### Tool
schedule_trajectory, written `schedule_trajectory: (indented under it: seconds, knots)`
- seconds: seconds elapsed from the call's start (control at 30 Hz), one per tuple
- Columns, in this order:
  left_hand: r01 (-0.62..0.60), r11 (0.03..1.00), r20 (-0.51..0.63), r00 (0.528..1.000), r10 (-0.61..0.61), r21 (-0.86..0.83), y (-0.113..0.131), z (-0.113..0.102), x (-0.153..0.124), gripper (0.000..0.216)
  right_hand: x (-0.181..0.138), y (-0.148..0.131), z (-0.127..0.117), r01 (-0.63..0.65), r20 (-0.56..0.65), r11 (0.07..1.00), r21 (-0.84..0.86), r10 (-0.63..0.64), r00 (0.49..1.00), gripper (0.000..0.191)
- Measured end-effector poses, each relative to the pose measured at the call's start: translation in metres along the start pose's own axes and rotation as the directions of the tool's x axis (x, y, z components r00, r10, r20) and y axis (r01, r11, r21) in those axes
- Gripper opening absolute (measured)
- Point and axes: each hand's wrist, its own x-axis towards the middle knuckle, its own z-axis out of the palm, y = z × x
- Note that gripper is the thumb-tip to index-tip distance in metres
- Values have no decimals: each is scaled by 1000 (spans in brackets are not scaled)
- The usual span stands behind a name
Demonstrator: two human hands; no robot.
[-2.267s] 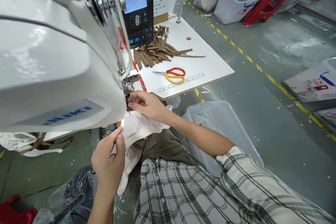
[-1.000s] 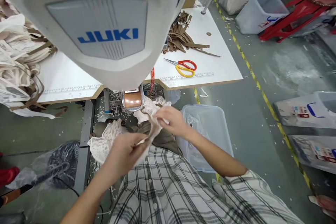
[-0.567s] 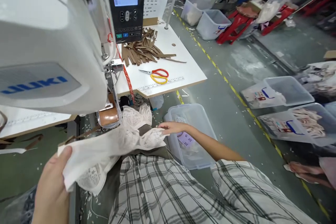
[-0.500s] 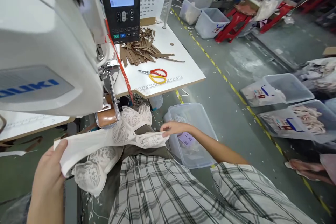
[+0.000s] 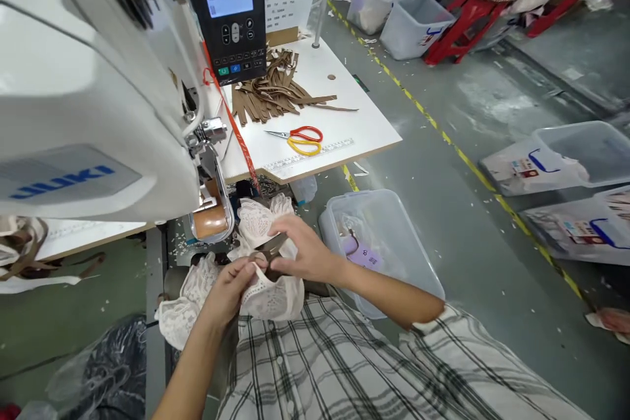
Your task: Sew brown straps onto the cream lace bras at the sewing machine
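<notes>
Both hands meet over my lap, below the sewing machine (image 5: 98, 111): my left hand (image 5: 230, 289) has its grip clenched on the white lace garment (image 5: 275, 298), and my right hand (image 5: 308, 254) pinches the same garment at its upper edge. Red-and-yellow scissors (image 5: 301, 138) lie on the counter (image 5: 364, 125) near brown strips (image 5: 275, 88), and a clear bin (image 5: 408, 262) stands on the floor beside my right arm.

Left hand (image 5: 231, 289) and right hand (image 5: 305, 252) pinch white lace garment (image 5: 270, 295) below sewing machine (image 5: 93, 98).
</notes>
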Motion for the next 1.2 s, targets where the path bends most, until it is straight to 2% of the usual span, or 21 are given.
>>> schedule_trajectory:
  seconds: [0.03,0.1,0.13,0.17,0.23,0.27,0.33,0.4,0.47,0.57,0.63,0.73,0.8,0.83,0.9,0.97,1.0,1.03,1.07,1.13,1.2]
  knots:
    - [-8,999,-39,999,5,-52,1,-5,-3,37,-9,4,5,-52,124,997,59,45,991,51]
    - [-32,982,-111,994,11,-185,8,-15,-7,34,-25,10,16,-98,397,992,81,58,916,46]
    - [-43,961,-144,990,3,-273,14,-21,-10,30,-32,13,22,-95,473,994,53,59,879,45]
    - [-53,930,-172,985,-11,-365,21,-28,-12,25,-37,15,26,-83,497,997,7,69,865,45]
    - [-102,840,-238,971,-33,-533,41,-47,-20,16,-42,18,30,-42,474,995,-96,83,877,43]
    - [-151,806,-278,960,-18,-572,52,-59,-25,14,-42,20,28,-27,461,990,-140,89,883,42]
    - [-343,713,-408,909,88,-612,75,-88,-38,19,-39,25,20,-10,463,978,-209,108,880,40]
    - [-433,666,-474,870,133,-607,95,-120,-55,19,-37,32,7,-3,481,970,-242,123,868,39]
    - [-482,711,-572,809,136,-512,109,-148,-71,16,-35,38,-4,-7,479,972,-236,123,869,37]
    - [-457,813,-679,726,108,-360,118,-179,-88,16,-37,40,-18,-46,469,988,-149,111,876,33]
    - [-419,852,-699,709,92,-313,117,-191,-95,25,-37,37,-25,-115,494,992,-56,127,860,32]
    - [-388,879,-706,702,87,-278,107,-203,-100,38,-37,33,-34,-302,532,951,63,224,817,33]
    - [-359,895,-689,720,84,-266,97,-205,-99,37,-36,37,-37,-427,474,900,87,339,812,33]
    - [-354,899,-679,728,92,-257,91,-204,-98,35,-36,40,-36,-474,380,875,97,407,830,34]
    - [-352,905,-656,745,118,-237,81,-196,-92,27,-35,46,-31,-517,47,844,142,516,855,36]
    - [-369,907,-637,753,164,-201,72,-180,-83,23,-33,46,-22,-492,-299,854,167,520,800,41]
    - [-371,910,-623,760,184,-183,68,-169,-78,24,-32,43,-16,-474,-376,869,141,490,787,39]
    - [-362,917,-600,775,196,-168,65,-157,-73,26,-29,38,-10,-454,-369,885,102,458,809,33]
    - [-340,928,-568,798,198,-154,62,-143,-68,27,-26,31,-4,-431,-291,900,68,431,854,26]
    - [-264,957,-484,857,175,-123,58,-114,-60,26,-16,14,9,-378,-48,923,71,382,923,19]
    - [-179,980,-394,909,133,-82,57,-85,-55,25,-1,-2,20,-349,133,925,152,330,934,21]
